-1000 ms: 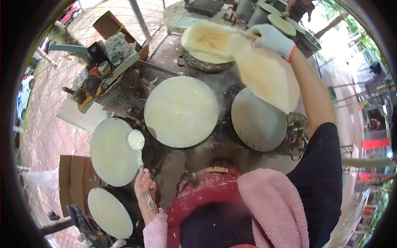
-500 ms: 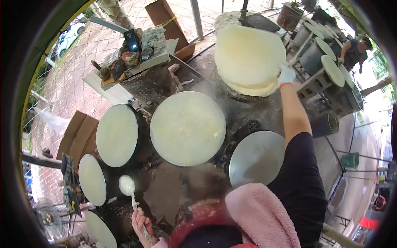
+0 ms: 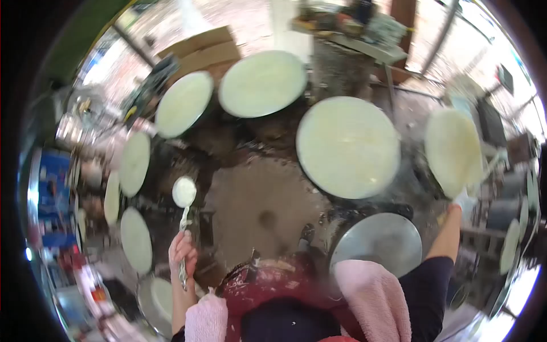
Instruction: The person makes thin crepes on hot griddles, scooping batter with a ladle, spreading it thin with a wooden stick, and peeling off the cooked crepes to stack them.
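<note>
My left hand [image 3: 183,253] is wrapped round the handle of a ladle [image 3: 184,192], whose round bowl holds pale batter. My right hand [image 3: 465,204], in a white glove with an orange cuff, is blurred at the lower edge of a stack of pale flat sheets [image 3: 453,153]; its fingers cannot be made out. Between the hands and farther forward lies a large round pan covered with pale batter [image 3: 348,147]. A bare grey round pan [image 3: 379,245] sits nearer my body, left of my right forearm.
Several more batter-covered pans [image 3: 262,84] curve round the left side. A red tub [image 3: 268,290] stands against my body, with a pink towel [image 3: 373,296] beside it. A cardboard box [image 3: 202,51] and a cluttered block [image 3: 342,62] stand beyond the pans. Drums are at the right.
The view has swung left. My right hand has carried a sheet from beside the grey pan onto the stack. My left hand still holds the ladle.
</note>
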Available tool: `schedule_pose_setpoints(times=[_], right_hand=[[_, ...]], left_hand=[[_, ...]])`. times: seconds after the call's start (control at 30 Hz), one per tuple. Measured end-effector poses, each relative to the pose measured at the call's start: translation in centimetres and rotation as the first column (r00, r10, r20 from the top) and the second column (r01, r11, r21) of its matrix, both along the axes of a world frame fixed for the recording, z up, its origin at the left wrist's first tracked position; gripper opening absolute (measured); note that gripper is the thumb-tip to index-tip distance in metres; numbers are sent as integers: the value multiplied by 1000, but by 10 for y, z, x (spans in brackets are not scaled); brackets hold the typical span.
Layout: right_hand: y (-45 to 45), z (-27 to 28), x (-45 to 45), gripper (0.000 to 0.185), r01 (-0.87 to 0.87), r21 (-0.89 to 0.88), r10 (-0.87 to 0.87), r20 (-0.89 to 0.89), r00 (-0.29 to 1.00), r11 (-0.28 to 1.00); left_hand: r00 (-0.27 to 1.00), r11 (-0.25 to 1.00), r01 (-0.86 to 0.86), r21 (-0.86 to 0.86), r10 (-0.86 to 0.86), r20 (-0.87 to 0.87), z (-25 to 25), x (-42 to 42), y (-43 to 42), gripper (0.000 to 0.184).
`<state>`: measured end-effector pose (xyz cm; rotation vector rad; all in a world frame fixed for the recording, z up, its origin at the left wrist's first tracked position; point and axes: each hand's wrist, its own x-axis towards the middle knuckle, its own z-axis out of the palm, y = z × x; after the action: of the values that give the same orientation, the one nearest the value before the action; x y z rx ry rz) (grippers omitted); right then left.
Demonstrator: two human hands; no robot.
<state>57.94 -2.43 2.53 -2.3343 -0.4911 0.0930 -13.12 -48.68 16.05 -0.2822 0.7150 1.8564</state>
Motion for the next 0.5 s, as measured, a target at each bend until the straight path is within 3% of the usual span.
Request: schedule_pose_setpoints(times=[0.03,0.1,0.17,0.2,0.23,0.3,0.33,0.37,0.4,0.43,0.5], right_hand=[[-13,15,-31,68,-1,-41,3,35,999,999],[-17,-19,-20,62,-215,160,182,202,962,963],[-25,-61,-33,60,-392,134,342,290,894,910],[-53,-33,-107,59,-480,157,438,241,866,863],[-95,1,-187,58,-563,183,532,192,825,806],[-134,-54,-247,56,-785,353,798,148,585,509],[-160,-77,-295,56,-811,355,869,-8,496,466],[-202,-87,-343,56,-835,351,906,-165,390,424],[-249,-86,-400,56,-837,482,966,-148,212,258],[-303,-76,-454,55,-858,469,966,-235,108,210],[-406,-61,-539,54,-915,394,932,-356,-60,91]], left_hand=[[1000,998,-1,58,0,22,-11,-10,-10,29],[998,989,-54,137,50,36,-14,-20,-54,30],[987,973,-162,164,162,12,-26,-34,-112,31],[984,960,-178,217,167,68,-34,-43,-144,32],[958,950,-283,134,275,75,-31,-44,-169,28],[910,895,-413,169,409,63,-47,-54,-245,26],[903,868,-430,248,413,120,-55,-61,-281,28],[877,857,-480,187,476,68,-65,-67,-321,30],[845,838,-532,119,534,18,-78,-73,-364,31],[810,811,-584,44,585,-33,-87,-78,-407,33],[852,840,-515,-169,480,-211,-100,-92,-476,35]])
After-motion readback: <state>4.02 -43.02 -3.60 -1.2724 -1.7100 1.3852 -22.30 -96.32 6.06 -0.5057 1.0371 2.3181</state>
